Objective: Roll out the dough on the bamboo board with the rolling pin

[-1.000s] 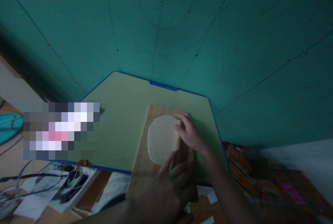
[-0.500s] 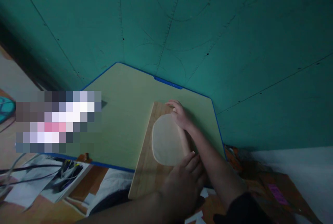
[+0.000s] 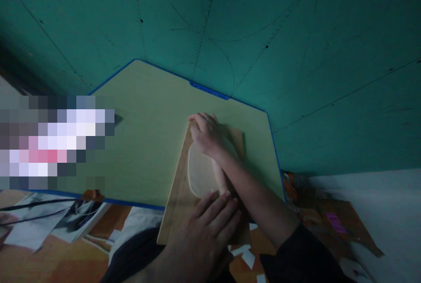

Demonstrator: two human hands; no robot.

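Note:
A pale wooden rolling pin [image 3: 219,175] lies across a thin, rounded sheet of dough [image 3: 201,171] on a wooden board [image 3: 177,206]. My left hand [image 3: 213,221] bears on the near end of the pin, its fingers long and close together over it. At the far end my right hand [image 3: 206,134] covers the pin, fingers bent towards the board's far left corner. Both pin ends are hidden under my hands. The right forearm hides part of the dough's right side.
Beneath the board is a pale yellow-green tabletop [image 3: 144,142] with a blue rim. A green marked wall [image 3: 230,24] rises behind it. At left is a pixelated patch. Papers and cables [image 3: 39,217] lie lower left; a cardboard piece [image 3: 348,221] sits at lower right.
Both hands have moved left with the rolling pin, from the dough's right edge onto its middle. Dough now shows to the right of the pin. The view has shifted slightly.

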